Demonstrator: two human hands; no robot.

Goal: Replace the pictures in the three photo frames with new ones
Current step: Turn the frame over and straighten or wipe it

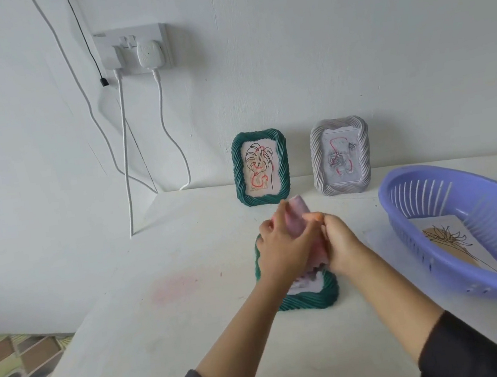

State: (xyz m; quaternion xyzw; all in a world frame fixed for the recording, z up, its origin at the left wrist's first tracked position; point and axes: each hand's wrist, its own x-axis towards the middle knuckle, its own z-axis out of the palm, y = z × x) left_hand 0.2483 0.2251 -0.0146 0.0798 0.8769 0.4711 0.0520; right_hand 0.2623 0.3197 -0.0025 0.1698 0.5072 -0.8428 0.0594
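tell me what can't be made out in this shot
All in the head view:
pink thing: motion blur, and the left hand and right hand gripping it, hide what it is.
lying green frame: both hands cover most of it and its picture.
purple basket: cut by the right edge; its wall hides part of the drawing inside.

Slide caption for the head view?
Left hand and right hand grip a pink sheet above the green frame lying flat.

Both hands (283, 247) (343, 244) around blurred pink sheet (296, 217)
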